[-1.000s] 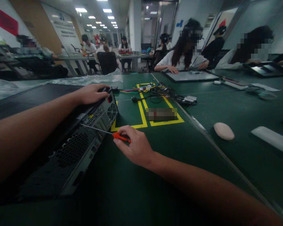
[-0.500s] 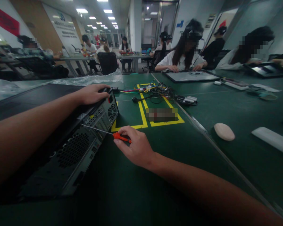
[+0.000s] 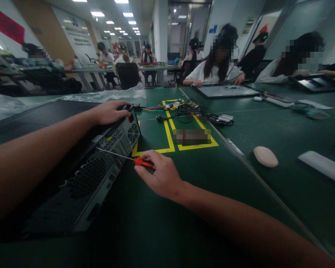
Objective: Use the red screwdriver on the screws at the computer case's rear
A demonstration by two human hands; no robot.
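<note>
Right hand point(image 3: 163, 173): fingers clamped on orange screwdriver point(image 3: 141, 162), its tip at rear of case point(image 3: 86, 176). Case: black, on counter point(image 3: 209, 163). Left hand point(image 3: 111, 112): laid on case top, thumb apart from fingers. Cables point(image 3: 191, 108): tangled, near case.

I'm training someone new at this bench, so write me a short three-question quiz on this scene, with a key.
1. Multiple choice: what does the right hand hold?
A) a pair of pliers
B) a screwdriver with an orange handle
C) a hammer

2. True or false: the left hand rests on top of the computer case.

3. Fill in the missing word: the tape that marks out areas on the table is ____ in color.

Key:
1. B
2. True
3. Yellow
</note>
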